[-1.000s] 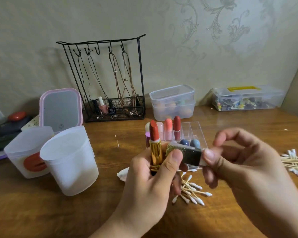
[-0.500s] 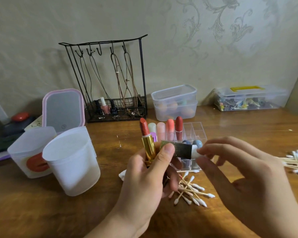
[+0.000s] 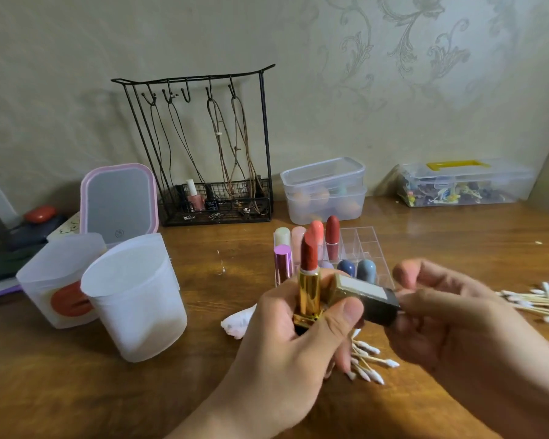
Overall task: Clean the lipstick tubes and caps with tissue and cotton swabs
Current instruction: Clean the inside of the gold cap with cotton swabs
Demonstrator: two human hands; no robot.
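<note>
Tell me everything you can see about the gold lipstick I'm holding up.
The gold lipstick stands upright in the left hand, uncapped. Its shiny metallic gold tube ends in a dark base, and a slanted brick-red bullet is twisted well out on top, above a pale collar. The thumb presses the dark cap sideways beside it, and the right hand pinches the cap's far end. It is held above the table, in front of the clear organizer.

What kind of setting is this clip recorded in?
Probably a home dressing table: a lit vanity mirror, a wire jewellery stand hung with necklaces, and a clear lipstick organizer stand on a wooden tabletop against wallpaper.
</note>
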